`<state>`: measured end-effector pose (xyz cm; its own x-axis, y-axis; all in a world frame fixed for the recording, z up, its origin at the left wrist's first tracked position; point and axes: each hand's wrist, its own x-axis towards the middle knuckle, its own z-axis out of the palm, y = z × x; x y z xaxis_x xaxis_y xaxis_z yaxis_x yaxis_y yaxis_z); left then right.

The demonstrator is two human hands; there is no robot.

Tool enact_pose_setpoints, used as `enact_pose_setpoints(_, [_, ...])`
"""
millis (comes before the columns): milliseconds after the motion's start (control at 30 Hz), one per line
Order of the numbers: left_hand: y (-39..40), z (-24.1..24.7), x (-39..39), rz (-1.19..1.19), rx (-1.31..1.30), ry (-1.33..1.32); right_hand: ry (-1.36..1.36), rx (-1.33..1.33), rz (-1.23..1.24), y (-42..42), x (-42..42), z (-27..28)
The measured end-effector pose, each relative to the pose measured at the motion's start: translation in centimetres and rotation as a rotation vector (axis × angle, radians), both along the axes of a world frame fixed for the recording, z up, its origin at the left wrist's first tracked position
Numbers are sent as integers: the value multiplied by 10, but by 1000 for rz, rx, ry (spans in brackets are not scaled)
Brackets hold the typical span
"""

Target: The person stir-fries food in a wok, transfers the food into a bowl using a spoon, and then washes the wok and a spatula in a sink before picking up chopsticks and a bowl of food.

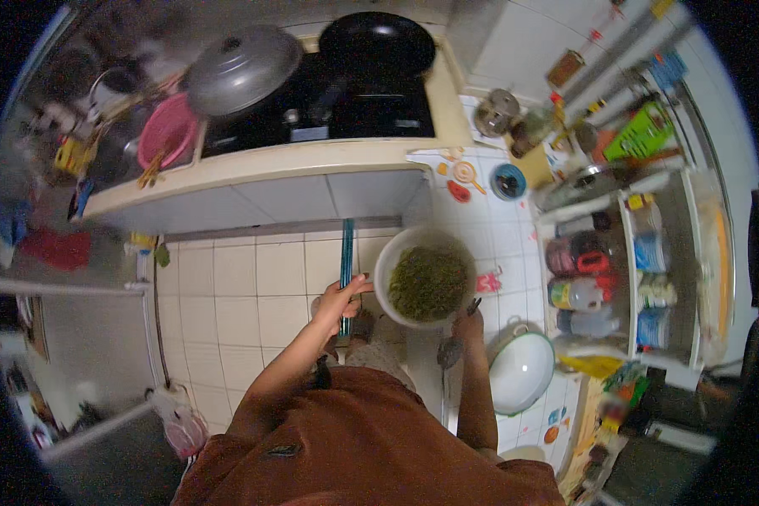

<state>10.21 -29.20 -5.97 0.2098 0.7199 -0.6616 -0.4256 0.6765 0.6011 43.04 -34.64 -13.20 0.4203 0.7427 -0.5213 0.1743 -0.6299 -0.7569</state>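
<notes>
A pale bowl [382,294] with chopped green food [430,283] in it is in front of me, to the right of centre. My left hand [345,300] is closed around long teal sticks, which look like chopsticks [346,253], and its extended finger reaches the bowl's left side. At the bowl's lower right edge, my right hand [468,326] grips the rim; its fingers are partly hidden. A small dark item [474,306] shows by those fingers, too blurred to name. Below that hand is a dark, blurred utensil [449,354].
Ahead is a stove [379,114] with a lidded pan [243,69] and a black wok [379,44]. A pink basket [171,129] stands left of it. On the tiled counter at right are a white enamel basin [524,370] and a blue container [508,181], beside shelves of bottles [579,294].
</notes>
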Motion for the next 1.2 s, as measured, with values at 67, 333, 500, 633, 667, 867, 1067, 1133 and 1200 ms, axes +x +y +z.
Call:
enact_pose_setpoints(67, [-10,-14,-22,46,-36,-26,-298,-28,323,12,-37,7])
enact_pose_setpoints(333, [-115,-5,-138,320,-49,114,27,-78,956,64,-205,108])
enact_pose_setpoints(500, [-173,-6,-195,625,-114,97,0,84,1226,71,-314,122])
enact_pose_setpoints(633, [-213,-11,-251,907,-92,95,-85,-145,1385,63,-408,145])
enact_pose_setpoints(667, [-224,-10,-266,945,-90,120,-39,-13,1385,58,-425,138])
enact_pose_setpoints(867, [-311,-15,-344,1226,-58,162,16,239,1272,38,-518,158])
enact_pose_setpoints(1067, [-413,-60,-384,1518,-85,175,46,399,1301,7,-598,164])
enact_pose_setpoints(1133, [-434,-64,-383,1640,-94,176,-49,437,1394,-16,-613,150])
enact_pose_setpoints(1200, [-471,-85,-376,1702,-19,135,-138,427,1494,-45,-630,154])
